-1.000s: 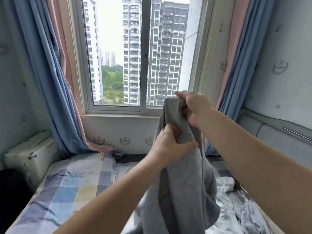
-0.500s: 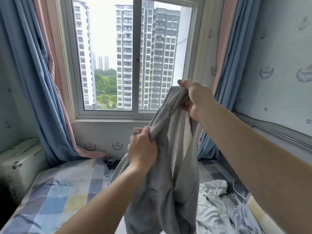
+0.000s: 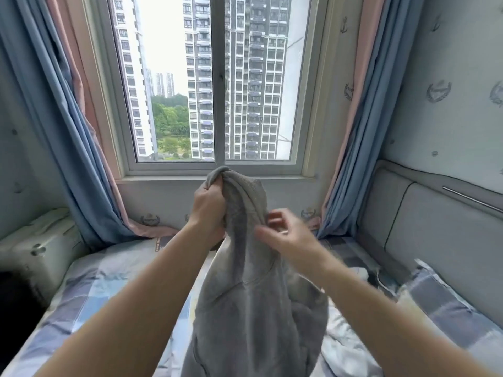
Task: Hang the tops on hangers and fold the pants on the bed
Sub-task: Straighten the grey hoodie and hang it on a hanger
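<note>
Bedroom, bed (image 3: 103,281) under a window (image 3: 212,85). Grey garment (image 3: 253,308) is held up mid-frame above the bed, hanging down past the bottom edge. Left grip (image 3: 209,205) is clenched round the garment's bunched top. Right grip (image 3: 285,238) is at the fabric's right edge, fingers curled and blurred; possibly pinching it, cannot tell. White clothes (image 3: 345,349) lie crumpled to the right. Pillow (image 3: 449,311) and headboard (image 3: 441,229) far right. Blue curtains (image 3: 68,131) flank the window.

Bed (image 3: 109,281), covered by a checked sheet (image 3: 89,300) in blue, grey and pale yellow. A pillow (image 3: 449,317) in matching checks lies along its right edge, beside the padded wall. Crumpled pale clothes (image 3: 343,349) lie on the sheet just left of the pillow.
</note>
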